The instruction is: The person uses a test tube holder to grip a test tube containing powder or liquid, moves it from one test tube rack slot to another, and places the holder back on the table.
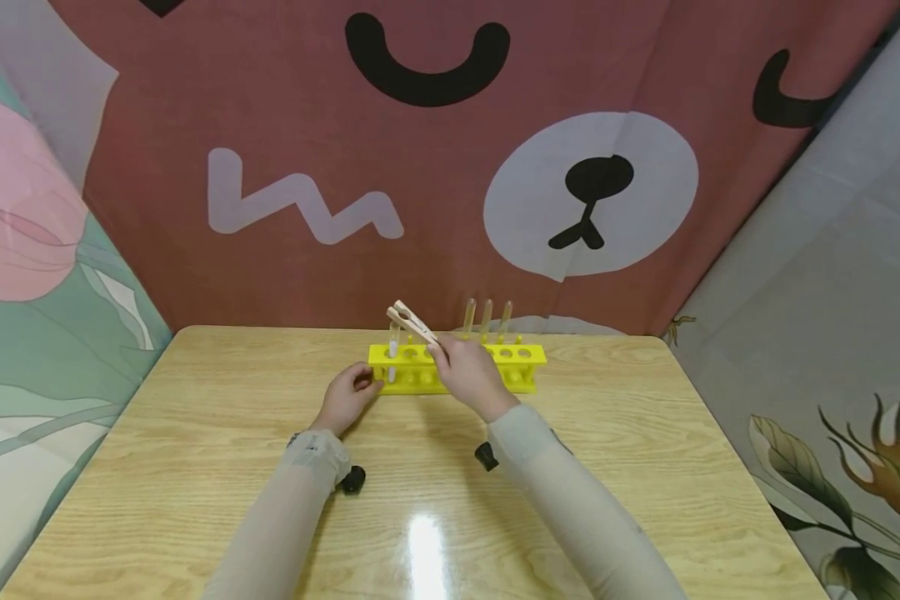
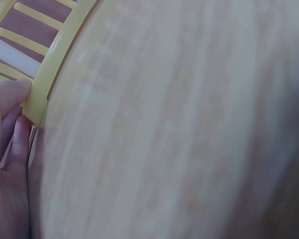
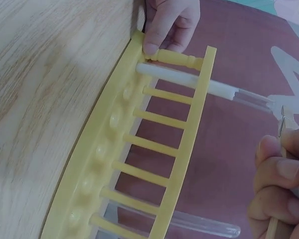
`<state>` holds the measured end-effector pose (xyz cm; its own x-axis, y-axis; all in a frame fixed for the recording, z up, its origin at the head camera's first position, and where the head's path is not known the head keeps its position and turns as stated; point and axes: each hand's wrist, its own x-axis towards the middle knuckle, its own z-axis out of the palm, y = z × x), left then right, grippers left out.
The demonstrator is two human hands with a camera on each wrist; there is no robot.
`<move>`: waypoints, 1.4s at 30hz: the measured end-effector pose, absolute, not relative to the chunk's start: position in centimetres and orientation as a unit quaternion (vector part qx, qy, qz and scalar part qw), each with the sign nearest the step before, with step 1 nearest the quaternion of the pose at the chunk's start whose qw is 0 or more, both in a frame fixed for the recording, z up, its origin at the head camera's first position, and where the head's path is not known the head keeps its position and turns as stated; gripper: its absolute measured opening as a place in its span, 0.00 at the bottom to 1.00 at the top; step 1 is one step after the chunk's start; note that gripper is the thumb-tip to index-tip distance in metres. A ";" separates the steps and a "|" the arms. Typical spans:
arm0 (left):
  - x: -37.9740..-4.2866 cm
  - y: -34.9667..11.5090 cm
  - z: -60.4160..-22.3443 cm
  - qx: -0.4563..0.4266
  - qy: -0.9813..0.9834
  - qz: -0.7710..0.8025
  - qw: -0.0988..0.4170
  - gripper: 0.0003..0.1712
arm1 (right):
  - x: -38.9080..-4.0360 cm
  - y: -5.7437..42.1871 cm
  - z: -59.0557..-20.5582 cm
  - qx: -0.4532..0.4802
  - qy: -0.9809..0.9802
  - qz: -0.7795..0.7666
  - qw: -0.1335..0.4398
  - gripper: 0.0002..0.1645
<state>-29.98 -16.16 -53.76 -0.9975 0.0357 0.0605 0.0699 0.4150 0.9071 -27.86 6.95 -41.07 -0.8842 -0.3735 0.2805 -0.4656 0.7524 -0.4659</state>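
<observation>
A yellow test tube rack [image 1: 420, 388] stands on the table. My left hand [image 1: 347, 395] pinches its left end, thumb on the base by the end post in the left wrist view. My right hand [image 1: 471, 373] grips a wooden test tube clamp [image 1: 417, 323], held slanting over the rack. In the leftmost hole stands a test tube [image 3: 218, 89] with white contents and a clear upper part. The clamp's front end is right at this tube's mouth in the right wrist view, with the right fingers [image 3: 284, 169] curled around the handle.
Several clear tubes, among them one at the right [image 1: 506, 321], stand upright along the rack's back. Light wood table [image 1: 607, 467] surrounds the rack. A printed cloth [image 1: 435, 275] hangs directly behind the table's far edge. Black devices are strapped at both wrists.
</observation>
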 end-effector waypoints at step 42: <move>-29.9 -16.3 -53.8 -0.024 -0.837 -0.546 0.015 0.17 | -27.9 14.5 -43.5 0.121 -0.940 0.311 0.076 0.16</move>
<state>-29.92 -16.26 -53.82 -0.9984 0.0236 0.0523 0.0574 0.4027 0.9135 -27.91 14.52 -43.46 -0.9590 -0.1807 0.2184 -0.2753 0.7772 -0.5658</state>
